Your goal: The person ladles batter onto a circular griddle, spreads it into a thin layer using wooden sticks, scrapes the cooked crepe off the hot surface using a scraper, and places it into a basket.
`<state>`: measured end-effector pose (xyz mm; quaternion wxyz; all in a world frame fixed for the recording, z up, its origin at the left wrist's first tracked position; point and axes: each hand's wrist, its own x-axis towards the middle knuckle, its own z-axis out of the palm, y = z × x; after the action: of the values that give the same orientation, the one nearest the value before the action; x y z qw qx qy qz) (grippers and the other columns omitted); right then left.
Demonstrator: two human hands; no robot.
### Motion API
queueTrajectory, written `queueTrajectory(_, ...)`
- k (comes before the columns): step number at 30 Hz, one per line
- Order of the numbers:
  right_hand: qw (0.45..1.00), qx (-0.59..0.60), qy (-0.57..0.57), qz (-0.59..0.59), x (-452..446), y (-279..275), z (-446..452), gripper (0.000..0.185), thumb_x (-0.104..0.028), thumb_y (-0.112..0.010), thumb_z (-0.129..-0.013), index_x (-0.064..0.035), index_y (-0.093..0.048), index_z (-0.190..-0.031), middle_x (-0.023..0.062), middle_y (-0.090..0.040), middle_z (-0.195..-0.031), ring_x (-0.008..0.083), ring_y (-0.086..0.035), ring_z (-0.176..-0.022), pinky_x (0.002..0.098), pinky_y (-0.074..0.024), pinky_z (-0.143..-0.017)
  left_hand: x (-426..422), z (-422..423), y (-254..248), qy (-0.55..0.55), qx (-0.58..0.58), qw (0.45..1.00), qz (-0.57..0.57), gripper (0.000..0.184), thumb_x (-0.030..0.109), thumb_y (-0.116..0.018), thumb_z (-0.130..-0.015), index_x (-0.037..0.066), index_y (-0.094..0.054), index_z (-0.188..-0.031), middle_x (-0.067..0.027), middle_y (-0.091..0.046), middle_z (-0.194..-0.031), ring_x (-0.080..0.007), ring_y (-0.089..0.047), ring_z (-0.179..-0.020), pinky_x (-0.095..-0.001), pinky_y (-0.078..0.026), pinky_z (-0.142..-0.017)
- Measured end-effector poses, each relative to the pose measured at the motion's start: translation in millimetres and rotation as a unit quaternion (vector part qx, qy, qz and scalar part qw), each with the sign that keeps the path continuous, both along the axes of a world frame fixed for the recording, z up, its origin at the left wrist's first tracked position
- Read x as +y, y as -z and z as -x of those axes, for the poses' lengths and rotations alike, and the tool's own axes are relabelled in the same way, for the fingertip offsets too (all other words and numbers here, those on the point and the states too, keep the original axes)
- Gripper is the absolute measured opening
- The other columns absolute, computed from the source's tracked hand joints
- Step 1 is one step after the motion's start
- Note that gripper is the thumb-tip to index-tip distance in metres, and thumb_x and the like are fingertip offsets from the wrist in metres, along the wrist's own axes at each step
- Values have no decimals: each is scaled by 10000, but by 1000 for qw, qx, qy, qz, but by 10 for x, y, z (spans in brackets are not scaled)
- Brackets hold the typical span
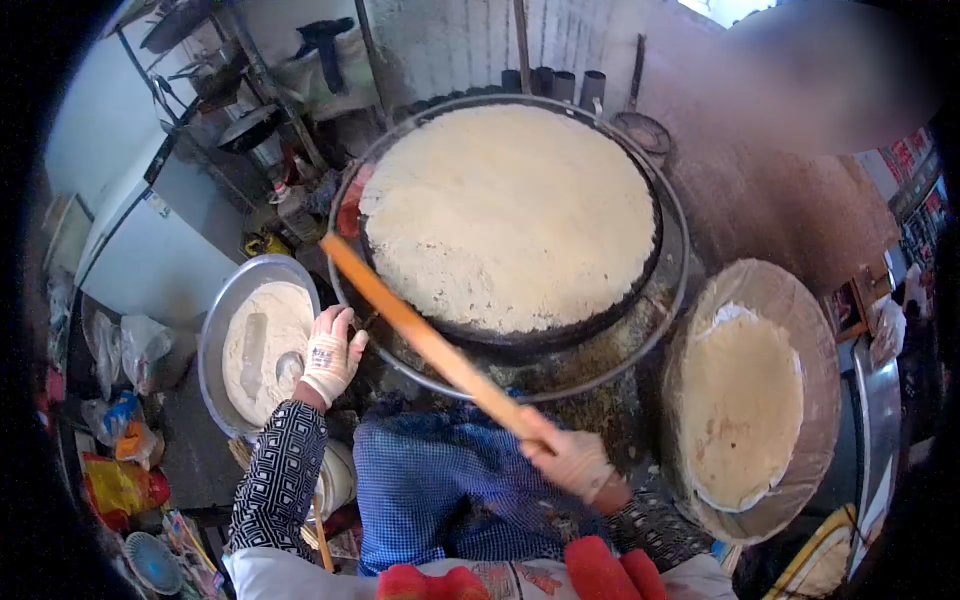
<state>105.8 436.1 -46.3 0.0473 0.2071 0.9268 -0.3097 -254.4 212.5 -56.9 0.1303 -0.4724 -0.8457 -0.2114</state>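
Observation:
My right hand [568,460], in a pale glove with red fingertips, grips one end of a long flat wooden stick [420,335]. The stick slants up to the left across the near-left rim of a round griddle. A large thin pale pancake [510,215] covers most of the dark griddle [520,343]; small holes dot its near side. Over the right edge of a metal bowl [207,350], my gloved left hand [334,352] rests with its fingers apart, seemingly holding nothing. Inside the bowl are pale flour or batter [285,310] and what looks like a scoop [254,345].
A cloth-lined basket [815,400] at the right holds flat pancakes [740,410]. A metal ring [684,240] surrounds the griddle. Behind it stand dark cylinders [563,87] and a long-handled strainer [640,130]. A white cabinet [160,240] and plastic bags [145,350] are on the left.

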Motion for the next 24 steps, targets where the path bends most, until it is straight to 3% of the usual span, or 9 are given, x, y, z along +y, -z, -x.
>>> queueTrajectory(2, 994, 51, 48, -85, 342, 172, -387, 427, -485, -560, -893, -281, -546, -1269, 150, -669, -688, 349, -663, -596, 485, -532, -559, 87, -126, 55, 55, 18, 990, 128, 458, 268, -612, -846, -4, -522, -1203, -252, -465, -1283, -436, -424, -1225, -528, -306, -1084)
queueTrajectory(7, 930, 89, 280, -221, 1318, 292, -1068, 602, -225, -633, -914, -346, -397, -1454, 206, -648, -719, 375, -601, -554, 476, -500, -555, 266, -485, 347, 60, 34, 972, 226, 383, 376, -574, -840, 16, -619, -964, -304, -460, -1266, -478, -377, -1267, -568, -212, -1138)
queueTrajectory(8, 919, 149, 308, -193, 1443, 355, -1175, 602, -183, -646, -911, -298, -419, -1456, 130, -618, -649, 234, -560, -494, 382, -464, -481, 303, -588, 294, 48, 17, 970, 237, 379, 383, -573, -841, 24, -627, -950, -284, -490, -1222, -466, -390, -1255, -569, -213, -1135)
queueTrajectory(11, 860, 196, 449, 142, 1066, -108, -1156, 544, -118, -614, -935, -129, -443, -1450, -41, -504, -686, 56, -443, -528, 255, -391, -442, 396, -890, 456, 31, 71, 972, 223, 373, 412, -575, -840, 65, -653, -951, -212, -545, -1123, -426, -420, -1224, -584, -221, -1121)
queueTrajectory(14, 913, 319, 242, 78, 568, 526, -1100, 491, -46, -617, -909, -21, -490, -1383, 99, -638, -1198, 144, -610, -929, 244, -506, -773, 710, -1486, 381, -26, 36, 965, 259, 436, 465, -535, -897, 74, -666, -1037, -182, -566, -1131, -403, -440, -1227, -593, -221, -1117)
queueTrajectory(15, 865, 277, 318, 271, 220, 387, -932, 497, -70, -630, -900, -9, -495, -1375, 98, -648, -1175, 151, -619, -927, 245, -506, -771, 870, -1743, 340, -41, 23, 971, 233, 373, 421, -578, -873, 89, -669, -1017, -184, -546, -1118, -414, -430, -1218, -606, -262, -1080)
queueTrajectory(18, 779, 179, 345, 492, -128, -15, -703, 505, -112, -602, -917, -26, -479, -1400, 32, -632, -969, 59, -495, -520, 228, -418, -460, 1144, -2341, 243, 28, 17, 980, 194, 613, 474, -591, -868, 47, -512, -1301, -211, -517, -1217, -440, -424, -1218, -622, -274, -1057)
queueTrajectory(22, 779, 203, 360, 471, -180, -218, -991, 527, -122, -587, -932, -41, -445, -1433, 23, -629, -922, 62, -509, -566, 225, -419, -490, 1078, -2674, 53, 226, -162, 961, -13, 670, 387, -660, -847, 15, -430, -1355, -249, -458, -1326, -448, -423, -1243, -547, -297, -1093)
queueTrajectory(24, 799, 210, 362, 432, -196, -154, -1339, 517, -83, -579, -925, -10, -451, -1420, 46, -639, -1015, 85, -586, -678, 237, -488, -596, 1216, -2630, -177, 273, -101, 957, -8, 702, 390, -643, -858, 0, -396, -1387, -261, -425, -1377, -437, -373, -1316, -551, -256, -1124)
